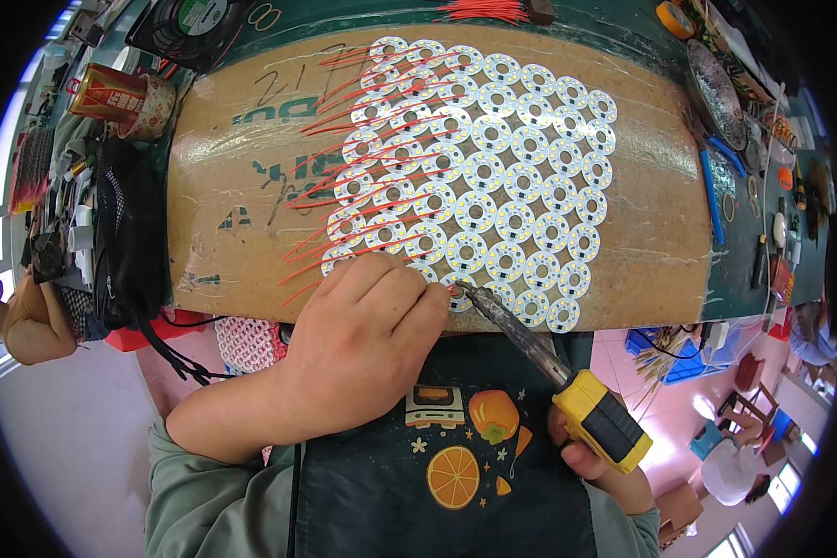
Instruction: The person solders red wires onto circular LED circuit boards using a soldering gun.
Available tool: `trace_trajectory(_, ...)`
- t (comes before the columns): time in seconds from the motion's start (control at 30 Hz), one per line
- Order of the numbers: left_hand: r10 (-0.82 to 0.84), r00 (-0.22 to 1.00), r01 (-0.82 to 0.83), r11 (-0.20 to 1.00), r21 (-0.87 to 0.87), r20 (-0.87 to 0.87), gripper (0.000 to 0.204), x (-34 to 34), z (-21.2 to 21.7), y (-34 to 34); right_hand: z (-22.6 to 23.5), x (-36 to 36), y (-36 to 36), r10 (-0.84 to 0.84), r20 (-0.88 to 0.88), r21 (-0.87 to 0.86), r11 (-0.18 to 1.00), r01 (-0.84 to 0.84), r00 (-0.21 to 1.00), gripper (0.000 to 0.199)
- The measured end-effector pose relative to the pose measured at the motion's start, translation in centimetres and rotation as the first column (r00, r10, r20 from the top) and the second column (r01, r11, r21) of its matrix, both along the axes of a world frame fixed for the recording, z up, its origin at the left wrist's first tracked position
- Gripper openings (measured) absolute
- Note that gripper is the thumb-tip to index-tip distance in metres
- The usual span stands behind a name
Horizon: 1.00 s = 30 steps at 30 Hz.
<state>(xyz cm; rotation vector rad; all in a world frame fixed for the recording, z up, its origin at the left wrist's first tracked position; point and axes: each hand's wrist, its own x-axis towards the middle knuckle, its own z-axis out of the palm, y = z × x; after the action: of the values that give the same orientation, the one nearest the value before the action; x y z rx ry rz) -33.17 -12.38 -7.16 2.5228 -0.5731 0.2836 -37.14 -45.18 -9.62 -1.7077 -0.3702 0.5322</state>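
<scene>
Cardboard-topped desk [232, 186]: left hand [372, 325] pinches red wire [453, 290] at its fingertips, right hand [591, 456] clamps soldering iron [539, 358], tip slanting up-left, touching.

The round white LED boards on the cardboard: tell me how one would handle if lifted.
Each round white LED board looks thin and flat, so probably light and stiff. Those with a red wire attached would likely trail it floppily.

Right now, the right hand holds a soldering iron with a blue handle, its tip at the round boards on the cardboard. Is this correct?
Not quite. In the head view the soldering iron in the right hand has a yellow and black handle, not blue. Its tip does meet the round boards on the cardboard.
</scene>
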Motion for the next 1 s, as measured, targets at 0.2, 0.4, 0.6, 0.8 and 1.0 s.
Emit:
trace_trajectory(0.2, 0.003, 1.0, -0.003, 1.0, 0.003, -0.007, 0.035, 0.0, -0.1, 0.0, 0.2, 0.2, -1.2, 0.106, -0.148, -0.032, 0.993, -0.111, 0.983, 0.037)
trace_trajectory(0.4, 0.025, 0.999, -0.025, 1.0, -0.003, 0.033, 0.034, 0.0, 0.0, -0.1, 0.4, -0.2, -1.4, 0.066, -0.166, -0.019, 0.997, -0.07, 0.984, 0.039)
trace_trajectory(0.6, -0.006, 0.997, 0.009, 0.999, -0.043, 0.072, 0.035, -0.4, 0.1, -0.5, 0.8, -0.1, -1.8, 0.051, -0.174, -0.031, 0.998, -0.057, 0.983, 0.041)
trace_trajectory(0.8, -0.027, 0.999, 0.029, 0.999, -0.042, 0.043, 0.034, -0.5, -0.3, -0.5, 0.8, -0.1, -1.6, 0.063, -0.17, -0.077, 0.994, -0.077, 0.983, 0.046)
trace_trajectory(1.0, -0.029, 0.999, 0.03, 0.999, -0.037, 0.027, 0.033, -0.4, -0.3, -0.5, 0.3, -0.2, -1.5, 0.065, -0.148, -0.011, 0.998, -0.068, 0.987, 0.05)
